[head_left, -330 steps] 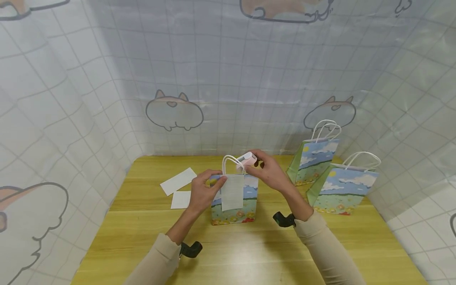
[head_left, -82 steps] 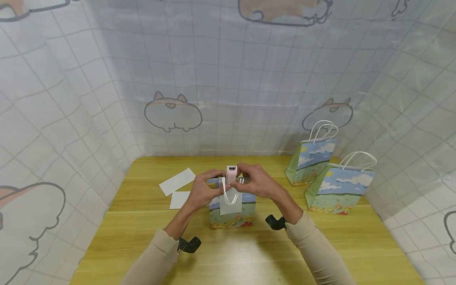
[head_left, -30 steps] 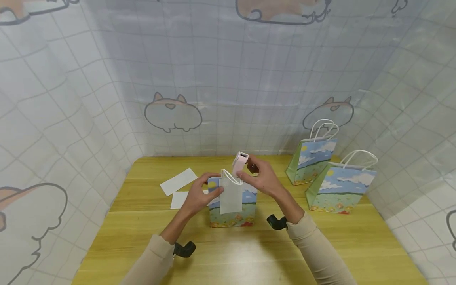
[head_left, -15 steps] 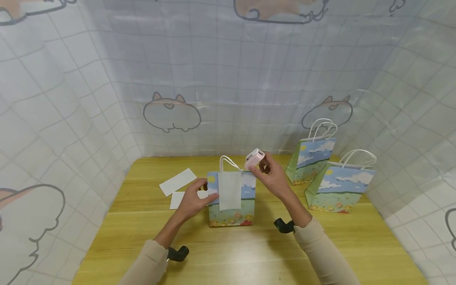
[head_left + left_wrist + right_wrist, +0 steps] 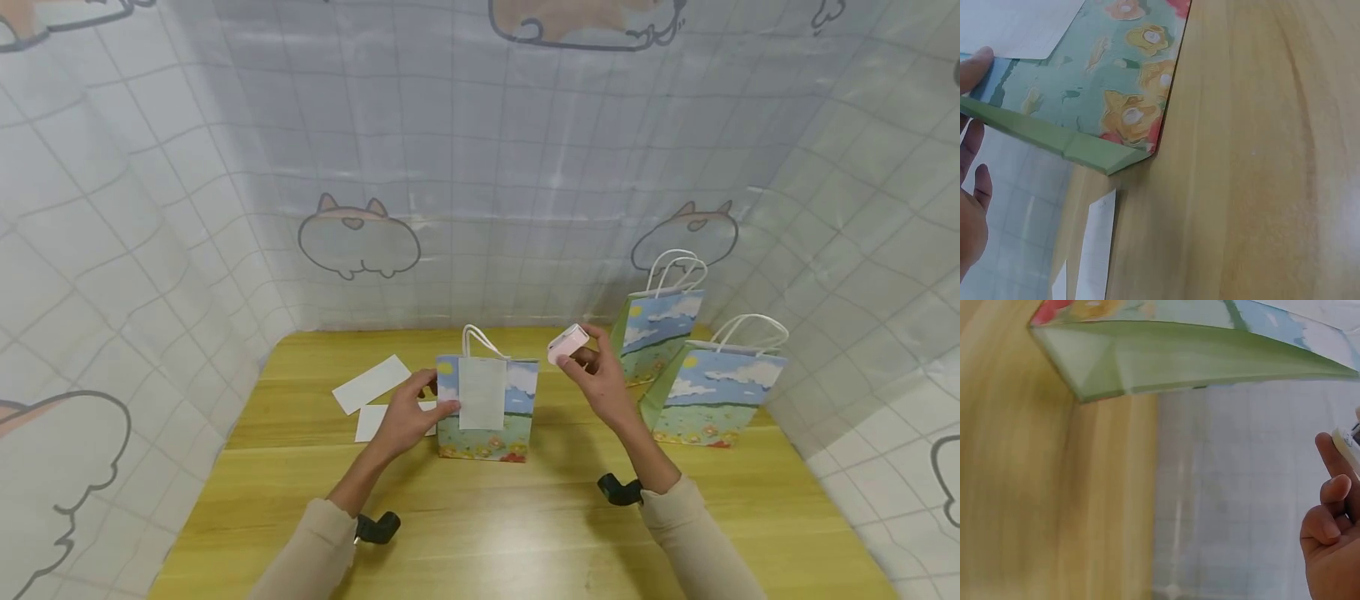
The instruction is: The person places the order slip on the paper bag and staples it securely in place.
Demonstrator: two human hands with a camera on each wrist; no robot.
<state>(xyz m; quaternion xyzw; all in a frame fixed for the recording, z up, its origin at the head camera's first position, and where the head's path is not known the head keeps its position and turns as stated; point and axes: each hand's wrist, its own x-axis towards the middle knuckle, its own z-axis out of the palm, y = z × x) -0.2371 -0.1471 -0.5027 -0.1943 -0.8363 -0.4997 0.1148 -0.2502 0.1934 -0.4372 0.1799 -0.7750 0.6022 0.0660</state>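
Note:
A paper gift bag (image 5: 483, 446) printed with sky and flowers is in the middle of the table in the head view, with a white paper card (image 5: 482, 393) flat against the top of its front. My left hand (image 5: 408, 417) pinches the bag's left edge, thumb on the front and fingers behind. To the bag's right, my right hand (image 5: 606, 387) holds a small pink and white stapler (image 5: 567, 342) between thumb and fingers, apart from the bag. Only an end of the stapler (image 5: 1349, 447) shows in the right wrist view. The white handle (image 5: 480, 340) stands up behind the card.
Two matching gift bags, a rear one (image 5: 660, 329) and a front one (image 5: 712, 400), stand at the right of the wooden table (image 5: 495, 533). Two white cards lie left of the middle bag, one farther back (image 5: 371, 383) and one (image 5: 370, 422) partly behind my left hand. Patterned curtains surround the table.
The stapler has left the bag's top edge and moved right in my right hand. My left hand has slid from the card to the bag's left edge. The front handle has swung up.

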